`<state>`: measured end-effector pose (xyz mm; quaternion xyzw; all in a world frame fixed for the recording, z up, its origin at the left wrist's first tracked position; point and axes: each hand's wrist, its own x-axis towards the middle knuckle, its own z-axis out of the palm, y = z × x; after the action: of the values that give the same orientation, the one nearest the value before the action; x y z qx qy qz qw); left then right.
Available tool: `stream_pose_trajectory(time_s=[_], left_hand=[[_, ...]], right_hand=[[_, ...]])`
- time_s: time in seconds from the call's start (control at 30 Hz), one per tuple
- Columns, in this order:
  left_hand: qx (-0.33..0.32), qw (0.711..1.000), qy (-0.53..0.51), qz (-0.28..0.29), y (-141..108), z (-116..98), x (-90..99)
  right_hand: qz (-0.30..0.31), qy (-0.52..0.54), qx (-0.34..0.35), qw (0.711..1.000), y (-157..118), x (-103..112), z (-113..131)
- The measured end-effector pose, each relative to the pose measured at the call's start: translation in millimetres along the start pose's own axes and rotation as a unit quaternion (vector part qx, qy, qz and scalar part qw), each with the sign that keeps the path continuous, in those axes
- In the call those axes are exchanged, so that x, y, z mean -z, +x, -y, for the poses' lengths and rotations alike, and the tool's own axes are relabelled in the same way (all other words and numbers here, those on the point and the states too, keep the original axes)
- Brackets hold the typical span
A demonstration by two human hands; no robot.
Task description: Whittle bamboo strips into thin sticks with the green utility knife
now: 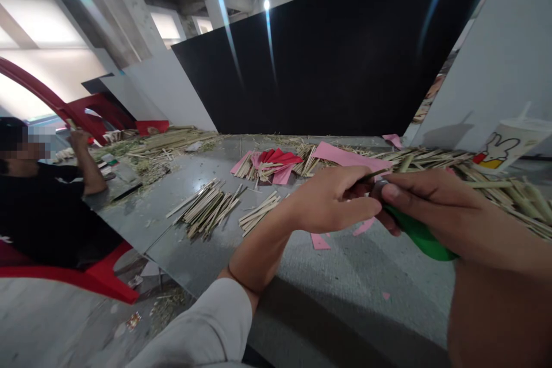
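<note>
My right hand point(435, 207) is closed around a tool with a green handle point(422, 236); its working end is mostly hidden by my fingers, so its kind is unclear. My left hand point(338, 198) is closed against it, with a thin stalk point(378, 173) poking out between the two hands. Just beyond them lies a pink paper sheet point(345, 155). To the left on the grey table point(276, 287) are a bundle of split stalk strips point(207, 210) and a smaller pile of pale strips point(259, 213).
Red folded paper point(280, 157) lies among stalks. Longer stalks point(517, 201) and a rabbit-printed cup point(511, 141) are at right. A black board point(302, 63) stands behind the table. At left a person in black point(43, 207) sits by a red chair point(103, 270), one hand raised.
</note>
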<state>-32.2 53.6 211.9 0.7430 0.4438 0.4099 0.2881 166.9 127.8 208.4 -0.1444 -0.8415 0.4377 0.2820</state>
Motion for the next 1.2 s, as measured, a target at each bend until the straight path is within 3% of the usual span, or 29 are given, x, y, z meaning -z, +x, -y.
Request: stream_pose_trajectory(time_s=[0.13,0.3,0.4,0.67,1.0,1.2], left_hand=[[-0.001,0.997,0.062,0.043,2,2,4.7],[0.008,0.991,0.131,0.036,6,6,2.6],[0.013,0.989,0.139,0.047,6,6,1.0],[-0.014,0.978,0.207,-0.013,6,8,-8.2],[0.036,0.965,0.256,-0.037,7,6,-11.3],[0.040,0.976,0.214,-0.018,2,0,-6.7]], right_hand=[[-0.072,-0.029,-0.017,0.997,-7,3,-5],[0.033,-0.011,-0.014,0.999,-3,3,-2],[0.029,0.006,-0.021,0.999,2,0,3],[-0.007,0.009,-0.054,0.998,0,1,-1],[-0.081,-0.044,-0.083,0.992,-4,0,-6],[0.014,0.063,-0.086,0.994,0,-2,-11]])
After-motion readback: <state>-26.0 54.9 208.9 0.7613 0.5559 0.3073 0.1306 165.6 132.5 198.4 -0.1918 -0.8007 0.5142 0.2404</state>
